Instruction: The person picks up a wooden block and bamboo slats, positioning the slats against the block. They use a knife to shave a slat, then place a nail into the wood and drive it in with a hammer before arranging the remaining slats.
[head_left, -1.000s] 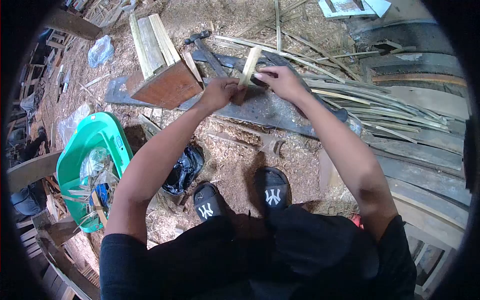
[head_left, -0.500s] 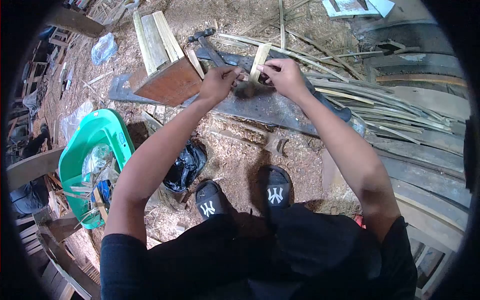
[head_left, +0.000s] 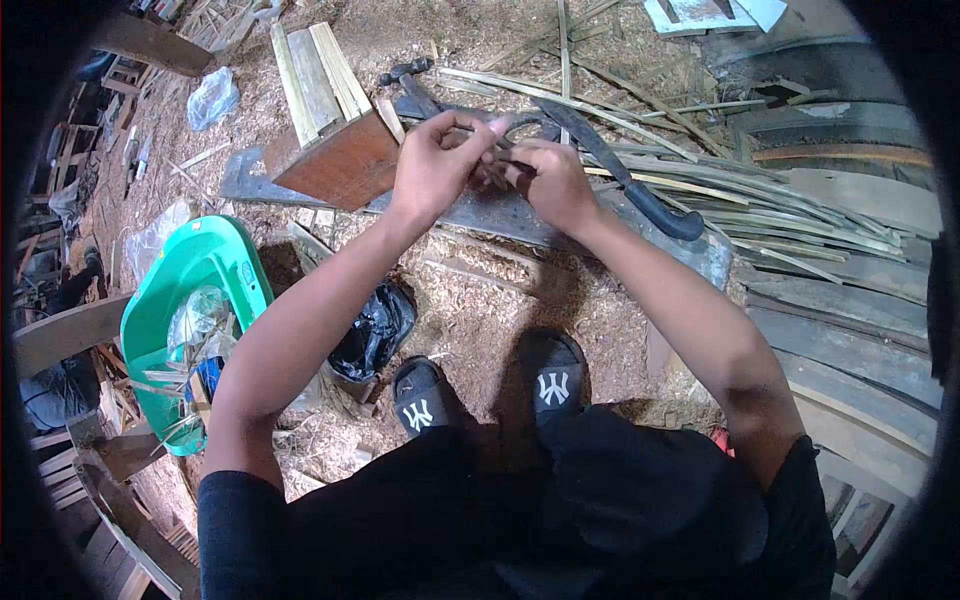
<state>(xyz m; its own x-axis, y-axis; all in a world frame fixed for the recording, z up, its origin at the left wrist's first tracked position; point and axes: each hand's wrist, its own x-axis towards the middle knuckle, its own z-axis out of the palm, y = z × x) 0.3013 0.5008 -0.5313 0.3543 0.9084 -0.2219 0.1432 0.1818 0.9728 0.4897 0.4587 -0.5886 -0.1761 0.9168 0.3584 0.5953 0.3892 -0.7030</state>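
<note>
1. Two bare hands meet at close quarters over a long dark board [head_left: 520,219] on a floor strewn with wood shavings, fingertips drawn together and almost touching.

2. Left hand [head_left: 430,172]: fingers bent, thumb and forefinger close together in a pinching pose. Right hand [head_left: 560,185]: fingers curled inward, facing its partner. Blur and overlapping fingers hide whatever is gripped, so a firm hold by either hand cannot be confirmed.

3. One bladed tool [head_left: 598,155] lies just beside the right hand, its black handle [head_left: 665,213] slanting across the board toward the person's right, its blade reaching beyond the knuckles.

4. A hammer [head_left: 405,73] rests beyond the left hand, its head pointing away from the person and its shaft running down toward the fingers.

5. Three pale lengths of wood [head_left: 315,85] stand against a reddish-brown panel [head_left: 345,168] set on the board, left of the hands.

6. Dozens of thin slats [head_left: 790,215] fan out to the right, with long planks [head_left: 850,325] beside them.

7. A green plastic tub [head_left: 150,345], holding scraps and clear plastic, sits by the left forearm, near a black plastic bag [head_left: 372,335].

8. Two dark sandals [head_left: 555,385], marked with white lettering, are planted below the hands.
</note>
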